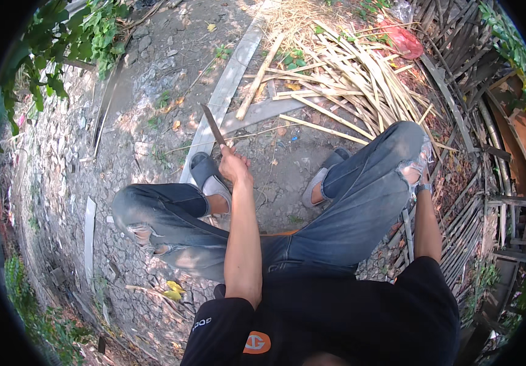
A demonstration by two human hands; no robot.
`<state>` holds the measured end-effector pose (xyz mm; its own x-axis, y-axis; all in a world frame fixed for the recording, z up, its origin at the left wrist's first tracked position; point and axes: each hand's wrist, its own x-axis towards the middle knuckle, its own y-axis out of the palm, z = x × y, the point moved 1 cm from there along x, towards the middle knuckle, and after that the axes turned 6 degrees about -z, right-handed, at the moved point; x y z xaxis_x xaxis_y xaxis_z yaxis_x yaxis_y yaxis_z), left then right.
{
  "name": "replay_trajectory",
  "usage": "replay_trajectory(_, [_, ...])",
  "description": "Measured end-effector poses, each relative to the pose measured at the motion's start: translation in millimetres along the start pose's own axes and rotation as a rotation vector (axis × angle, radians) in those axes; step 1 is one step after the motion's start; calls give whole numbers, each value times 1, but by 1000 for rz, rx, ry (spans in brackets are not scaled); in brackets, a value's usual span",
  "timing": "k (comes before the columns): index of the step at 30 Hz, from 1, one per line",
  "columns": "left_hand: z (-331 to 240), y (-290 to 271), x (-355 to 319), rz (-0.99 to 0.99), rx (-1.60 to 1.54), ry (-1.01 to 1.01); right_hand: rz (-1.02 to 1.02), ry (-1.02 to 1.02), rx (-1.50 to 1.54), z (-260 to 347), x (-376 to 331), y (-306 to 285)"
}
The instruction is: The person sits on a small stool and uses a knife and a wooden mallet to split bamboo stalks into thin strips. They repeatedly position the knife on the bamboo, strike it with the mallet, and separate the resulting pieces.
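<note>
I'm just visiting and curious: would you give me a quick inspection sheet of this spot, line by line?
Surface: bare dirt ground with stones.
Job's things: a long knife, blade pointing away; a pile of split bamboo strips.
Clutter: grey planks, a red plastic bag, yellow leaves.
Hands: left hand grips the knife handle; right hand is behind the right knee, grip hidden.
Cables: nothing seen.
Surroundings: woven bamboo fence, green foliage.

A dark-bladed knife [213,124] points up and away, above grey slippers.
</note>
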<state>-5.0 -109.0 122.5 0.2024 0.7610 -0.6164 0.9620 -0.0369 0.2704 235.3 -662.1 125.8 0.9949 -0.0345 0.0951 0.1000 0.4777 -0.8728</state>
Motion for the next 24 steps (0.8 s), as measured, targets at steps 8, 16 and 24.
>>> replay_trajectory(8, [-138,-15,-147,556,-109,349,-235,353,803,107,-196,64])
replay_trajectory(16, [-75,20,-268,1149,650,725,398,-203,1253,366,-180,-101])
replay_trajectory(24, [-83,33,-268,1509,903,474,366,127,357,209,-88,46])
